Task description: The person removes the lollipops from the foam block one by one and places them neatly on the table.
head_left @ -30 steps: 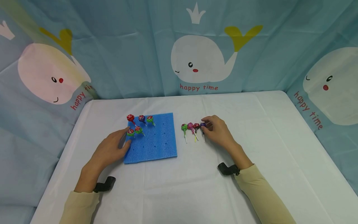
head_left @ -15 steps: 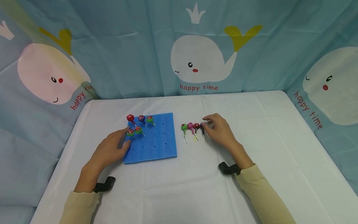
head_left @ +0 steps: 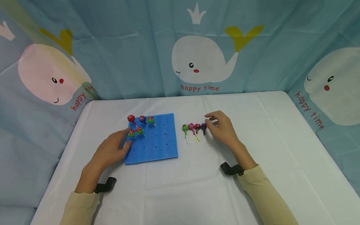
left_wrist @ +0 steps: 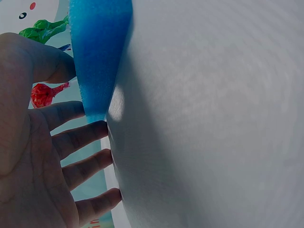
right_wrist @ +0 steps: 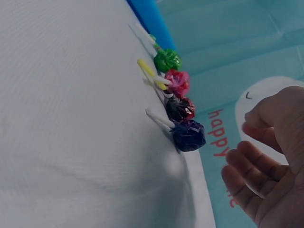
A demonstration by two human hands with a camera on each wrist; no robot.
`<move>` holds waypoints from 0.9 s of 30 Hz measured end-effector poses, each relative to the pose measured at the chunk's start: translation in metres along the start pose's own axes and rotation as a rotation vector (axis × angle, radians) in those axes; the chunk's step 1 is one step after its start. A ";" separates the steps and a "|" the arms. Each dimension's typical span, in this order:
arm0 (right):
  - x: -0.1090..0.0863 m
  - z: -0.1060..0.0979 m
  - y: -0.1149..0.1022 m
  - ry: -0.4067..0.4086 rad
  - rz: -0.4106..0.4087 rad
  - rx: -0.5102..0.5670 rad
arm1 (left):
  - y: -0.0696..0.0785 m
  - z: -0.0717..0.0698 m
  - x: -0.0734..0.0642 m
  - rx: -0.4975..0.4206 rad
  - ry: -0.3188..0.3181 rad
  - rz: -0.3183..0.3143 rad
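Observation:
My left hand (head_left: 112,149) rests at the left edge of a blue foam board (head_left: 157,150), fingers extended and thumb against that edge. In the left wrist view the fingers of the left hand (left_wrist: 42,137) look nearly straight. Several wrapped lollipops stand in the board, among them a red one (head_left: 131,118) and a purple-blue one (head_left: 142,119). To the right of the board lie a green lollipop (head_left: 185,127), a pink one (head_left: 191,126), a dark red one (head_left: 197,127) and a dark purple one (head_left: 203,126). My right hand (head_left: 222,128) hovers beside the purple lollipop, loosely bent and holding nothing.
A white cloth (head_left: 180,193) covers the table. Behind it hangs a blue curtain (head_left: 126,62) printed with whales. Small holes mark the board's surface. A black wrist camera (head_left: 105,185) sits on the left wrist, another black camera (head_left: 231,169) on the right.
My right hand has drawn slightly up and right, away from the purple lollipop, whose head now shows in full. The left hand and the board stay put.

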State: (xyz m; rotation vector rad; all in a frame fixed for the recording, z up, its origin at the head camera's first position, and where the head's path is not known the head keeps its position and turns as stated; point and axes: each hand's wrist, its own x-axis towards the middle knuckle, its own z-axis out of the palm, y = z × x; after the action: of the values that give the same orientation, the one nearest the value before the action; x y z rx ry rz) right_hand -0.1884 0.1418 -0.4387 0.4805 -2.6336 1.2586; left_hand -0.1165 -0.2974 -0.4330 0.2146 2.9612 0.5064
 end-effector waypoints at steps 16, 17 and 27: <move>0.000 -0.003 -0.005 0.013 0.028 0.053 | 0.000 0.000 -0.001 0.011 -0.010 -0.009; 0.000 -0.004 -0.007 0.016 0.033 0.060 | 0.000 0.000 -0.001 0.009 -0.008 -0.008; 0.002 -0.009 -0.011 0.009 0.045 0.064 | 0.002 -0.001 -0.001 0.004 -0.011 -0.013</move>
State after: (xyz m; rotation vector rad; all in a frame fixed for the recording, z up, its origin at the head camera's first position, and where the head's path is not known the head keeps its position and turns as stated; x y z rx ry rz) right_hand -0.1858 0.1416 -0.4245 0.4270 -2.6178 1.3585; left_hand -0.1158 -0.2962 -0.4309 0.1984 2.9510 0.4960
